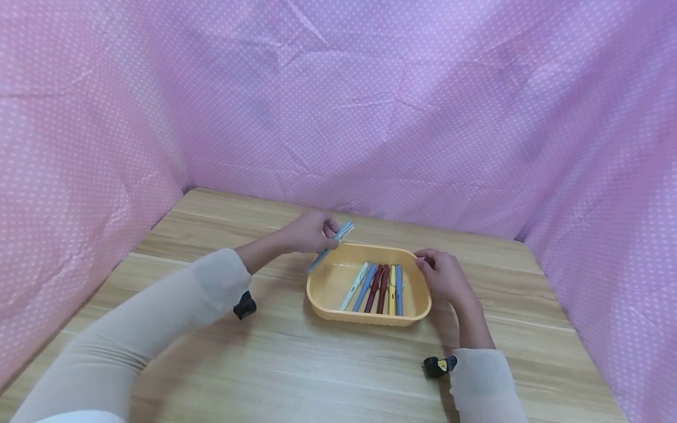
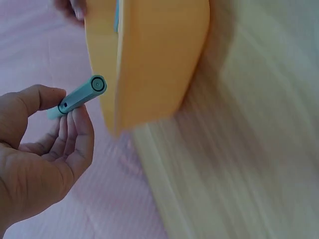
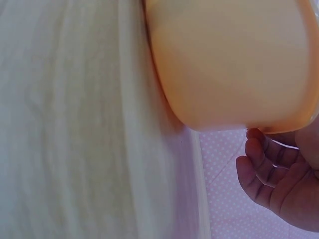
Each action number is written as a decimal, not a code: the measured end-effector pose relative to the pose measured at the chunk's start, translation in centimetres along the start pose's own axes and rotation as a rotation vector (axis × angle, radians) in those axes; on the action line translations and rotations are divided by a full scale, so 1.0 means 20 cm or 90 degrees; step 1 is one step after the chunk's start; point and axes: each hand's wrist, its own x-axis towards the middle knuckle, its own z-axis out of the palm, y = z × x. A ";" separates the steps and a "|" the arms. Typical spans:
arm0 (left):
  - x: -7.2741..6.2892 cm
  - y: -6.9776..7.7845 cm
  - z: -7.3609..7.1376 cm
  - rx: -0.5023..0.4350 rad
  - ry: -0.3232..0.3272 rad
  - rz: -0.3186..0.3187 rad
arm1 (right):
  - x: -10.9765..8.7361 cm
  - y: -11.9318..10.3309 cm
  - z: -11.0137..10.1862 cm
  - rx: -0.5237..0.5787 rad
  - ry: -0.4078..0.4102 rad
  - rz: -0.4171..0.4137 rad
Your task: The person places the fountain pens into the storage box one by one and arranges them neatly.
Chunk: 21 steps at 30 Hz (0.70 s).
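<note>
My left hand [image 1: 309,232] pinches a light blue pen [image 1: 319,258] between thumb and fingers, tilted above the left rim of a yellow plastic tray [image 1: 359,318]. The left wrist view shows the round end of this pen [image 2: 82,94] pointing away from the palm. At the tray's back right corner, my right hand [image 1: 446,275] grips the rim; its thumb is mostly hidden in the right wrist view. Inside the tray, several pens lie side by side: a pale green pen [image 1: 353,288], blue ones, dark red ones [image 1: 383,289] and a yellow pen [image 1: 392,291].
The tray stands on a wood-grain table [image 1: 296,370]. Pink dotted cloth [image 1: 338,117] hangs behind the table and at both sides. A small black camera [image 1: 245,305] sits at the left wrist, another [image 1: 438,367] at the right.
</note>
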 end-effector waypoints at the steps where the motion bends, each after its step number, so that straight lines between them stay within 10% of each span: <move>1: 0.00 0.01 0.02 -0.006 -0.005 -0.003 | 0.00 0.00 0.00 0.001 0.000 0.001; 21: 0.12 -0.02 0.32 0.107 -0.045 -0.073 | 0.02 -0.01 0.02 -0.002 0.022 -0.011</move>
